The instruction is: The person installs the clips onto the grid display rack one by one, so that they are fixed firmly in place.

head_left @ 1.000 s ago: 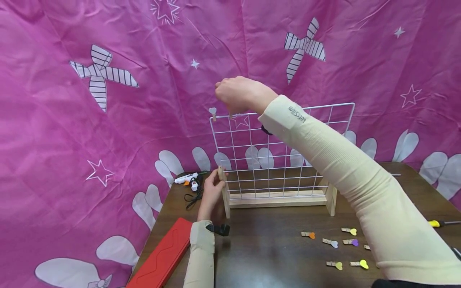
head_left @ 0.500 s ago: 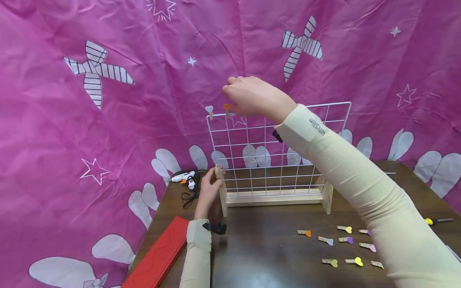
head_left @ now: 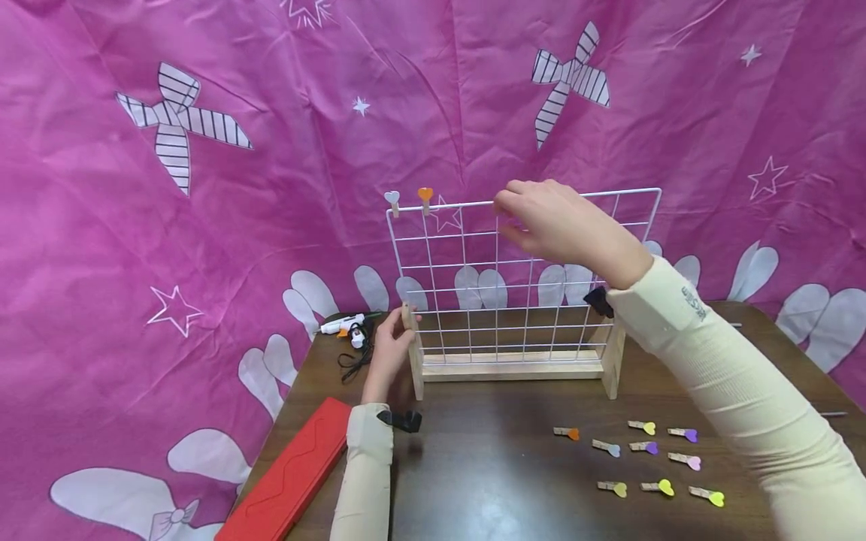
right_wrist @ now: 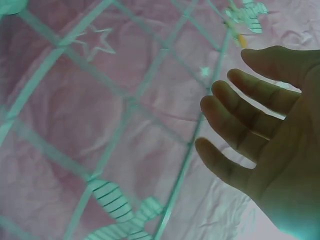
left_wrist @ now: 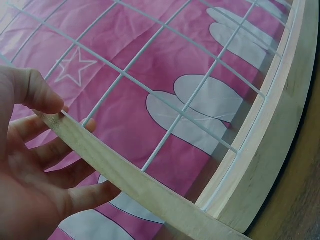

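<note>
A white wire grid (head_left: 473,204) stands upright in a wooden base (head_left: 510,372). My left hand (head_left: 389,353) holds the base's left side post, with the thumb on its edge and the fingers behind it, as the left wrist view shows. Clipped on the grid's top wire near the left corner are a white heart clothespin (head_left: 392,200) and, to its right, an orange heart clothespin (head_left: 425,196). My right hand (head_left: 561,225) hovers in front of the top wire, right of both clothespins. Its fingers (right_wrist: 235,120) are spread and hold nothing.
Several mini heart clothespins, among them another orange one (head_left: 567,433) and a purple one (head_left: 643,448), lie on the table (head_left: 473,466) at front right. A red box (head_left: 291,473) sits at the left edge. Behind it lies a white glue gun (head_left: 341,324) with a black cord.
My right hand has let go of the orange clothespin, which stays on the top wire, and has moved right and slightly down. My left hand keeps its hold on the post.
</note>
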A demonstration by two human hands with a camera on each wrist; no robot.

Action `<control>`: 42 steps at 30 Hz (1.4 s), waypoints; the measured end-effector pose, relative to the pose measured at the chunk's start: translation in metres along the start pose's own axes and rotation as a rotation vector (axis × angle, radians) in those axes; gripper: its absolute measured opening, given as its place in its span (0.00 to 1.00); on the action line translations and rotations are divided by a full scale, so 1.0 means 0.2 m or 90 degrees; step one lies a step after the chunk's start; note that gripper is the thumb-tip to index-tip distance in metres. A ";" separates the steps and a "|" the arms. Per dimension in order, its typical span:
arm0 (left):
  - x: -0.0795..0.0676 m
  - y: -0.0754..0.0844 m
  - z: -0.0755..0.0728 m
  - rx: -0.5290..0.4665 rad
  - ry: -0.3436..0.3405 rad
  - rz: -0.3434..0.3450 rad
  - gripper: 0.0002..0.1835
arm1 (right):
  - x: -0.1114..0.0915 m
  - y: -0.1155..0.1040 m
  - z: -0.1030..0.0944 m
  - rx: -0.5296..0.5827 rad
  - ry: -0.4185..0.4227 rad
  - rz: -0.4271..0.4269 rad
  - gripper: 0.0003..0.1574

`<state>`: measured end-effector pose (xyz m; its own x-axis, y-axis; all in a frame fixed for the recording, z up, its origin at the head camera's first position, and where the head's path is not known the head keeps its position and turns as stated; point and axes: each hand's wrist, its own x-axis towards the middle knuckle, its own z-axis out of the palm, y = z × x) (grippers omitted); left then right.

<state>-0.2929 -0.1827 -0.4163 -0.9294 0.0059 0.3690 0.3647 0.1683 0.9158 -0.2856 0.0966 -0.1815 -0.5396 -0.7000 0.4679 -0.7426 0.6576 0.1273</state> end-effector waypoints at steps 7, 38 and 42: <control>0.00 0.00 0.00 0.002 0.006 -0.009 0.25 | -0.20 0.05 0.08 0.040 -0.010 0.009 0.08; 0.00 0.02 0.00 -0.006 0.005 -0.005 0.24 | -0.94 0.04 0.80 0.178 -0.126 0.095 0.04; 0.00 0.02 0.00 0.000 0.004 -0.008 0.24 | -1.02 0.01 0.90 0.180 -0.191 0.091 0.05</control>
<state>-0.2910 -0.1811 -0.4132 -0.9336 -0.0017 0.3583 0.3529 0.1690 0.9203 -0.2481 0.1908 -0.4351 -0.7048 -0.6852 0.1839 -0.7094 0.6804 -0.1839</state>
